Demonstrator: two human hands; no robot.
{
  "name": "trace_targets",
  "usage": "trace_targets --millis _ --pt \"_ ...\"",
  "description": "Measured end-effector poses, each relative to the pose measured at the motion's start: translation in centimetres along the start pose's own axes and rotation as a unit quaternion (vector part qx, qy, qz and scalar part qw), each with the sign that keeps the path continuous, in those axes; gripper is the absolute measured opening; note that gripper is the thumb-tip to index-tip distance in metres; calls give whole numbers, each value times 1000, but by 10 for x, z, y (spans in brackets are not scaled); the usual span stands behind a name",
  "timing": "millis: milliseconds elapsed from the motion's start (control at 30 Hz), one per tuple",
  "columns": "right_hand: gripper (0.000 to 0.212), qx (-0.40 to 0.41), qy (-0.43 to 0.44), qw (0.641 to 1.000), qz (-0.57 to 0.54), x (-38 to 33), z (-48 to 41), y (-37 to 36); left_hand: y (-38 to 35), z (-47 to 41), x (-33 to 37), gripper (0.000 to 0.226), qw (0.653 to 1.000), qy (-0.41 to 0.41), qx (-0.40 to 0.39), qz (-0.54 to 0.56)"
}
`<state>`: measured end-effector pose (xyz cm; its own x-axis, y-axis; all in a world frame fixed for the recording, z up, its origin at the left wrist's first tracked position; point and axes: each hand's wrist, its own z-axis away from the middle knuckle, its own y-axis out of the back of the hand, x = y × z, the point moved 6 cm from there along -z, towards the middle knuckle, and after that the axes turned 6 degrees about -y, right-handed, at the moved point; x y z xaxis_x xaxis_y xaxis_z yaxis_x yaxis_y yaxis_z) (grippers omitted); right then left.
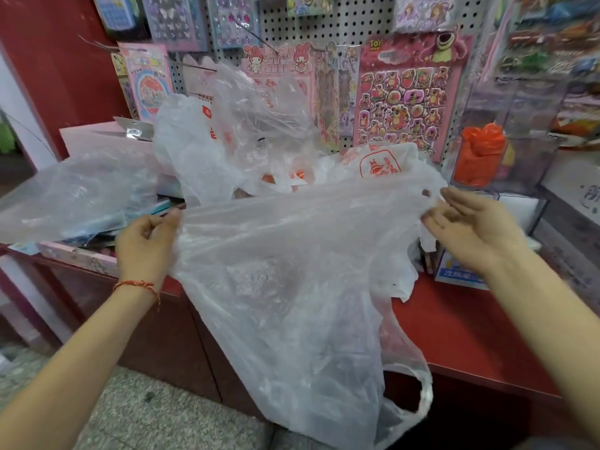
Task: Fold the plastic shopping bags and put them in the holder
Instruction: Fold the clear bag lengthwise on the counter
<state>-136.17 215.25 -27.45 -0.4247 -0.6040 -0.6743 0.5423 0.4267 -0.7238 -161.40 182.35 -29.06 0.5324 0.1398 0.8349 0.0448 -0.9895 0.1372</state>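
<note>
A large clear plastic bag hangs stretched between my hands, its handles dangling over the counter's front edge. My left hand pinches its upper left edge with curled fingers. My right hand holds the upper right edge between thumb and fingers. Behind it lies a heap of more bags, some white with red print. A clear acrylic holder at the right contains an orange bag.
The red counter runs along the right. A pegboard wall with sticker sheets stands behind the heap. Another crumpled clear bag lies at the left over boxes. A small blue-and-white box sits under my right wrist.
</note>
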Motion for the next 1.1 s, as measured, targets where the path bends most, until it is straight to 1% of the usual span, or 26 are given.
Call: trace_targets --millis 33,67,100,133,167,200,233,300,367,400,467,533,567,633,700,733,767,800,867,900,933,967,1000,1033,1067,1100 --pt "53 37 39 995 85 -2 4 -3 2 0 -2 30 1000 4 31 2" --pt "50 80 84 970 213 -2 9 -4 3 1 -4 27 998 17 61 7" --pt "54 109 129 928 333 1 14 -7 2 3 -9 25 995 38 88 12" --pt "61 109 143 887 425 11 19 -12 1 5 -15 26 992 62 108 12" --pt "69 84 115 861 488 28 24 -17 -2 7 -20 31 989 84 121 10" --pt "77 43 59 846 528 47 31 -23 -5 9 -24 35 987 101 127 8" --pt "77 11 -5 838 546 65 34 -24 -7 10 -25 38 985 113 131 11" --pt "61 -27 -104 833 543 93 38 -21 -9 11 -24 40 984 119 132 14" --pt "51 -51 -171 829 530 115 40 -18 -10 12 -16 39 986 104 129 -10" --pt "47 -55 -199 821 532 124 40 -14 -11 12 -12 36 987 93 133 -13" --pt "47 -40 -240 789 564 134 37 -7 -11 12 0 27 987 69 147 14" --pt "48 -14 -232 764 601 134 32 -3 -9 11 17 24 983 20 176 53" --pt "46 -16 -224 762 607 135 31 -4 -8 9 26 24 979 -8 192 64" --pt "42 -33 -205 776 596 139 30 -7 -5 6 45 30 976 -56 200 73" --pt "39 -59 -169 803 569 136 26 -15 -9 2 55 27 979 -75 156 106" --pt "37 -68 -141 827 539 130 24 -23 -15 0 56 28 981 -64 115 139" --pt "36 -62 -111 855 503 122 17 -29 -21 -1 51 37 983 -44 76 159" --pt "35 -43 -90 883 459 112 9 -33 -25 0 47 44 987 -21 45 151" --pt "33 -1 -88 932 352 98 -7 -34 -34 11 32 48 997 20 -1 75" --pt "31 1 -112 949 294 96 -16 -32 -43 20 26 47 997 33 -46 49" --pt "30 -6 -141 961 237 96 -20 -33 -55 33 24 49 991 48 -113 47" --pt "41 -18 -172 965 197 99 -23 -31 -67 48 21 55 977 70 -195 60" --pt "48 -23 -194 965 177 100 -23 -32 -78 67 21 67 954 85 -280 61" --pt "33 -19 -192 964 185 100 -28 -28 -87 83 21 83 931 85 -354 39" --pt "12 -4 -191 961 198 100 -33 -23 -91 98 23 97 909 76 -409 7" --pt "13 4 -207 959 195 105 -37 -18 -93 109 25 108 895 67 -442 -12"
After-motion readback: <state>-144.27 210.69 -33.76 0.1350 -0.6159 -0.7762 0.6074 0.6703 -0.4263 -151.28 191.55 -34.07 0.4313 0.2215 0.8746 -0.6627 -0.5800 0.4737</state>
